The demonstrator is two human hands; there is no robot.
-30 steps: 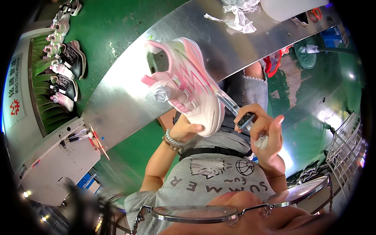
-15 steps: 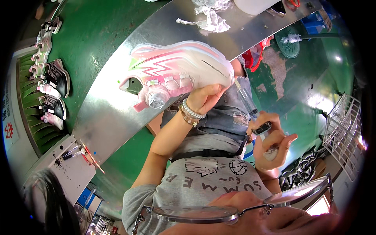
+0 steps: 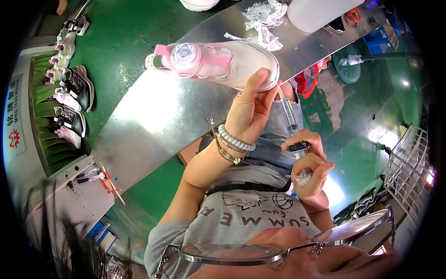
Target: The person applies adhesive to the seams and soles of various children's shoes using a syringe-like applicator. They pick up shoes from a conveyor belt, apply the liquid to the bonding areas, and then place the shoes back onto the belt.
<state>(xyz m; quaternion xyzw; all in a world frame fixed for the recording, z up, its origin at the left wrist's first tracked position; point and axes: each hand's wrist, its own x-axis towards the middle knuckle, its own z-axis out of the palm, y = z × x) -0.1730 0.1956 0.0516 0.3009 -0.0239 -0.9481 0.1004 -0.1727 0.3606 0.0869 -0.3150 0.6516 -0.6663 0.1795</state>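
Observation:
A white and pink sneaker (image 3: 216,59) with a round dial fastener (image 3: 186,54) is in my left hand (image 3: 248,114), top side up, over the metal table. My left thumb and fingers grip it at the toe. My right hand (image 3: 313,162) is closed around a clear syringe (image 3: 288,114) with a black grip piece (image 3: 298,147). The syringe tip meets the edge of the sole at the toe; whether it touches or only sits close, I cannot tell. Tucked into my right palm is a small whitish wad (image 3: 304,177).
Crumpled white paper (image 3: 265,37) and a white container (image 3: 316,14) lie toward the table's (image 3: 134,121) far end. Brushes (image 3: 93,176) rest on a stained board at left. Several shoes (image 3: 69,93) stand beyond on the left. A white wire rack (image 3: 409,160) is at right.
My left hand has rolled the sneaker so its top and dial now face up instead of its zigzag side. The syringe has turned slightly more upright, its tip still at the toe.

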